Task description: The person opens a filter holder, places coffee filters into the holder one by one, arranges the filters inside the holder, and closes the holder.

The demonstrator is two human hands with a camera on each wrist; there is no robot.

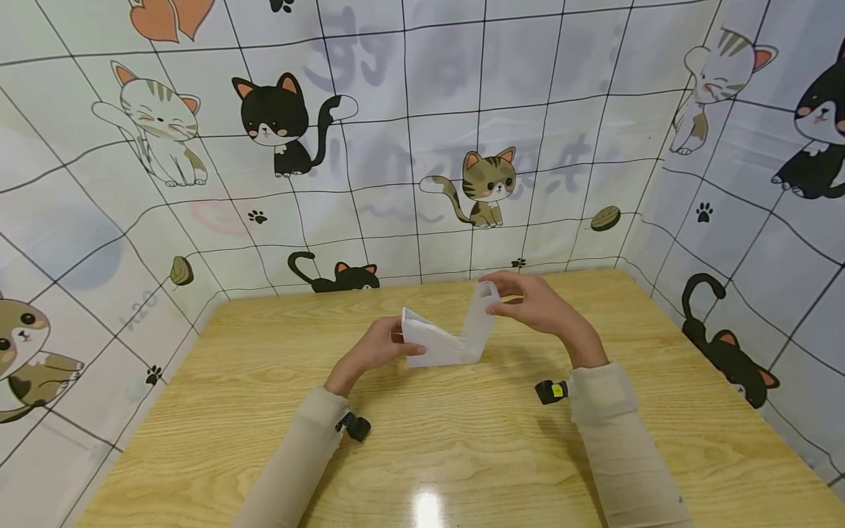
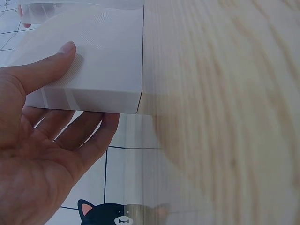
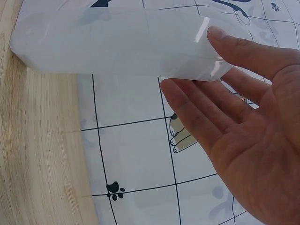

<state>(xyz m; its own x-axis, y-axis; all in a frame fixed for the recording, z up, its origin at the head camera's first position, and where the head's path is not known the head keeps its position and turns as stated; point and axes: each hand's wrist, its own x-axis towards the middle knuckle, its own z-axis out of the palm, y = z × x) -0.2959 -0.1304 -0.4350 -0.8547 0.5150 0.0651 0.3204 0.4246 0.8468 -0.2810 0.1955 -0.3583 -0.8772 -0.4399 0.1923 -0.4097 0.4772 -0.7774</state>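
A white, flat-sided box-like piece with a slanted top edge (image 1: 432,350) stands on the table. My left hand (image 1: 378,345) grips its left end; in the left wrist view the thumb lies on its broad face and the fingers pass under the narrow side (image 2: 89,99). A translucent white plastic sleeve (image 1: 478,323) leans up and to the right from the box's right end, forming a V with it. Its upper end shows an opening. My right hand (image 1: 538,304) pinches that upper end between thumb and fingers, as the right wrist view shows on the sleeve (image 3: 112,44).
The wooden table (image 1: 449,440) reaches back to a cloth wall (image 1: 376,161) printed with a grid and cartoon cats. Side walls of the same cloth rise at left and right. Small black cameras (image 1: 356,427) are strapped at both wrists.
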